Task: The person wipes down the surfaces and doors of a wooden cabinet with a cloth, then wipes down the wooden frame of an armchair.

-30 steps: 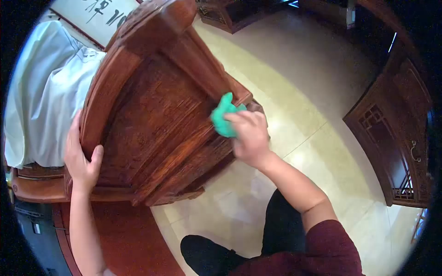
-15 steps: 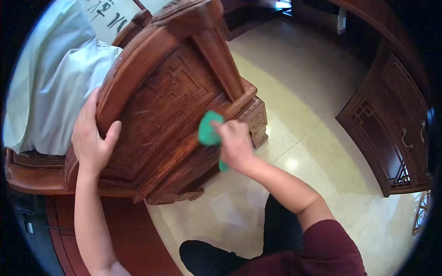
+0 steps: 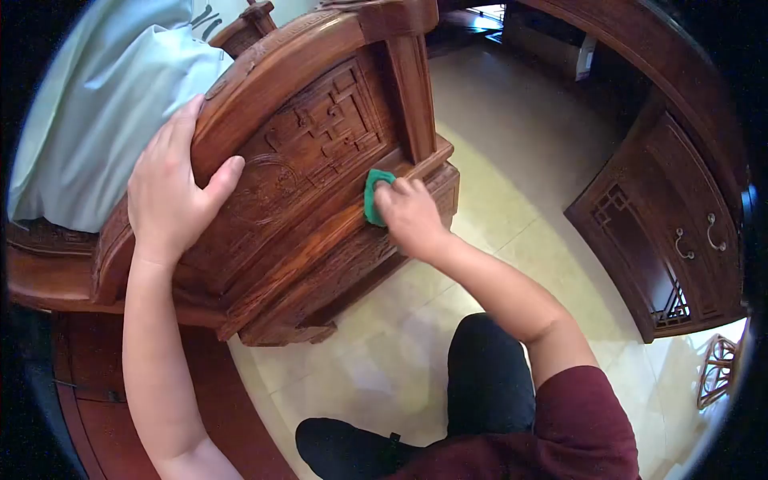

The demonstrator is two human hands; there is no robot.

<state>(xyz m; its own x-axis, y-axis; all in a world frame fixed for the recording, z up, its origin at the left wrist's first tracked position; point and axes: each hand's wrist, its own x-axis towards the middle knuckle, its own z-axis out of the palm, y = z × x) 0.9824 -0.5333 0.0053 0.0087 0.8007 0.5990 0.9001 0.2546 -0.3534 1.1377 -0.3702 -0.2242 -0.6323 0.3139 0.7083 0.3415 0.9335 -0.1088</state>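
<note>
A carved dark-wood seat side with a curved armrest fills the middle left. My left hand lies on the curved armrest, thumb apart from the fingers, with nothing held in it. A green cloth is bunched in my right hand, against the lower rail near the front post. Part of the cloth is hidden by my fingers.
A pale cushion lies on the seat behind my left hand. To the right stands a dark wooden cabinet with metal handles. Pale floor tiles lie between. A reddish-brown wooden surface is at lower left.
The view has shifted, and the carved panel shows more clearly. My right hand has moved along the lower rail with the cloth. My left hand stays on the armrest, a little higher along it.
</note>
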